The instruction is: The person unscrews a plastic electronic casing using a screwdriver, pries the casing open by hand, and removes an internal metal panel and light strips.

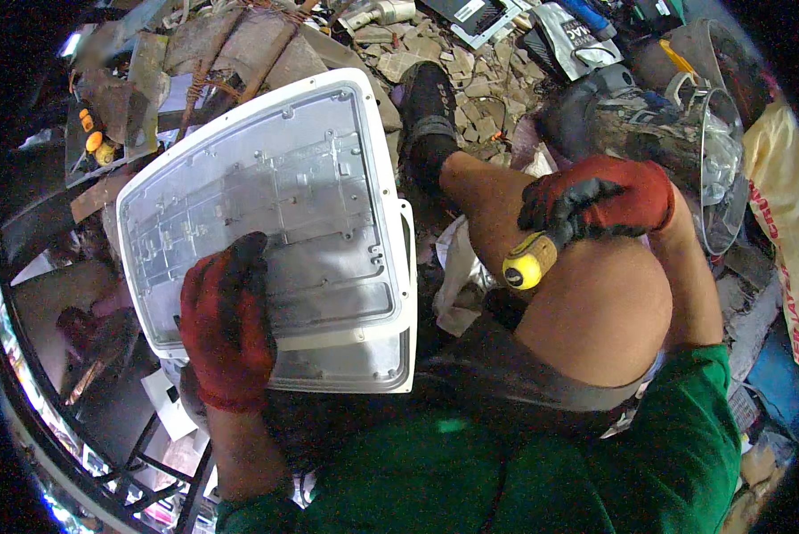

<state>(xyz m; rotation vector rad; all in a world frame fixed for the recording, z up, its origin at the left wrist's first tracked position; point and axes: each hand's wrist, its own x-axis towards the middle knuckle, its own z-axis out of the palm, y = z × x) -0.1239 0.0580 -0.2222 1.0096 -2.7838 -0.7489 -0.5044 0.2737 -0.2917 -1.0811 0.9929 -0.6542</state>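
A white-rimmed housing (pixel 292 173) with a grey ribbed inner face and screw bosses stands tilted at my left. Behind its lower edge shows a second white-rimmed part (pixel 379 360). My left hand (pixel 229 327), in a red and black work glove, is in front of the housing's lower part with its fingers curled. Whether it touches the rim or holds anything is hidden. Over my bent knee, my right hand (pixel 593 200), gloved the same way, is closed around a hand tool (pixel 533 260). The tool's yellow-ended handle sticks out below the fist; its working end is hidden.
Broken chips and rubble (pixel 486 87) cover the ground beyond my shoe (pixel 429 100). A clear plastic container (pixel 720 153) lies at the right beside a printed sack (pixel 780 227). Rusty rods (pixel 205 73) lie at the upper left, and a black metal frame (pixel 152 467) stands lower left.
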